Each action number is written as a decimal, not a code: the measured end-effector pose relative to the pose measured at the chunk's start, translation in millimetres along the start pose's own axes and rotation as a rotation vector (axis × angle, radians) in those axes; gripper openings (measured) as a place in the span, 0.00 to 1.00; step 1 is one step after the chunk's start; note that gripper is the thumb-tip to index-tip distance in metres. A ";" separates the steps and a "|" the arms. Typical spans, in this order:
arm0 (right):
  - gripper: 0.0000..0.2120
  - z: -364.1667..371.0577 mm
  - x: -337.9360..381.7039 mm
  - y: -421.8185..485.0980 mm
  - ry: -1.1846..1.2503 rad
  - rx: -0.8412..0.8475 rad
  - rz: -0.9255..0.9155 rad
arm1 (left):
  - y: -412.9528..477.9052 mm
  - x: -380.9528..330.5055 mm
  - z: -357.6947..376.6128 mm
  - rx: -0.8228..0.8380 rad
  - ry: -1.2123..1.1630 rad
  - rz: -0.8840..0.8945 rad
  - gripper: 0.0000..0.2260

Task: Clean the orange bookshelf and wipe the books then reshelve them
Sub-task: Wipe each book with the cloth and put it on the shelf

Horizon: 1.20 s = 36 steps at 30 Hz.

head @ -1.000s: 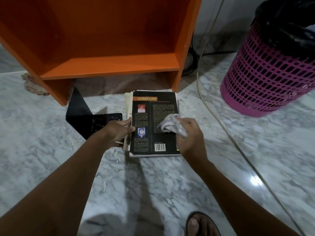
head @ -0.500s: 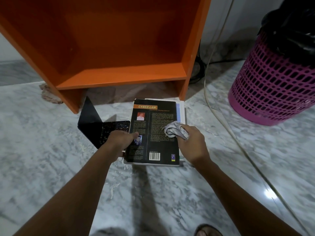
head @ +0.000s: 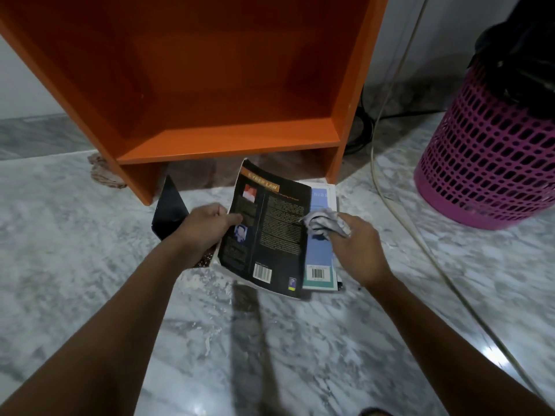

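Note:
The orange bookshelf (head: 228, 94) stands on the marble floor ahead, its visible compartment bare. In front of it my left hand (head: 207, 226) grips the left edge of a black "Cyber Law" book (head: 270, 235), which is tilted up off the stack. Under it lies a light blue book (head: 319, 262), partly uncovered. My right hand (head: 357, 247) holds a crumpled grey cloth (head: 326, 223) against the black book's right edge, over the blue book.
A black folded thing (head: 169, 211) lies left of the books by the shelf's leg. A pink mesh bin (head: 492, 151) with a black bag stands at right. A pale cable (head: 420, 244) runs across the floor. A rag (head: 100, 172) lies behind the shelf's left leg.
My left hand has lifted the black book's left side, tilting it and uncovering the blue book beneath. The cloth hand moved slightly right to the book's edge.

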State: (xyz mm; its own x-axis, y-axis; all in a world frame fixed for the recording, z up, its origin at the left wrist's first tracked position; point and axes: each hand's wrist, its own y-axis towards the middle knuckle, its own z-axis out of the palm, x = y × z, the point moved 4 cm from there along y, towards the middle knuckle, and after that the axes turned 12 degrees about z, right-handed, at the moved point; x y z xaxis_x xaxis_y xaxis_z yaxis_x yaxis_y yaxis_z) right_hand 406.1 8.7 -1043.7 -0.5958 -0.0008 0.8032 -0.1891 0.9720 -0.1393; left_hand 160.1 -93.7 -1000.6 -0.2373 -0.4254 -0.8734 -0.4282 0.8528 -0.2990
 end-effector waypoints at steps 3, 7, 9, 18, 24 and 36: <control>0.07 -18.1 -0.3 11.5 0.065 -0.072 0.062 | -3.0 -45.9 -14.9 -0.056 0.202 0.191 0.06; 0.06 -44.2 15.8 15.8 0.228 -0.173 0.039 | -13.1 -97.5 4.3 -0.061 0.491 0.431 0.06; 0.05 -54.7 23.6 15.8 0.316 -0.209 0.044 | -19.4 -100.7 35.3 0.007 0.581 0.471 0.06; 0.06 -66.5 32.5 17.7 0.340 -0.187 -0.021 | -34.9 -41.4 153.5 0.289 0.775 0.453 0.13; 0.06 -70.3 22.2 24.4 0.313 -0.204 -0.032 | -13.6 -21.1 121.3 0.022 0.445 0.387 0.09; 0.32 80.7 61.0 -0.3 -0.439 0.153 -0.378 | 12.7 45.8 21.9 -0.061 0.272 0.067 0.07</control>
State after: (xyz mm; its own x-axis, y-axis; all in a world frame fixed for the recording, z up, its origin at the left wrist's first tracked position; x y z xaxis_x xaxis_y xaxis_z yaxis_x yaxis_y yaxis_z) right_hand 306.8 -10.6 -1041.4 -0.7257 -0.4691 0.5033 -0.5422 0.8402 0.0014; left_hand 162.9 -95.7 -1052.8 -0.4889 -0.4414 -0.7525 -0.4536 0.8654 -0.2129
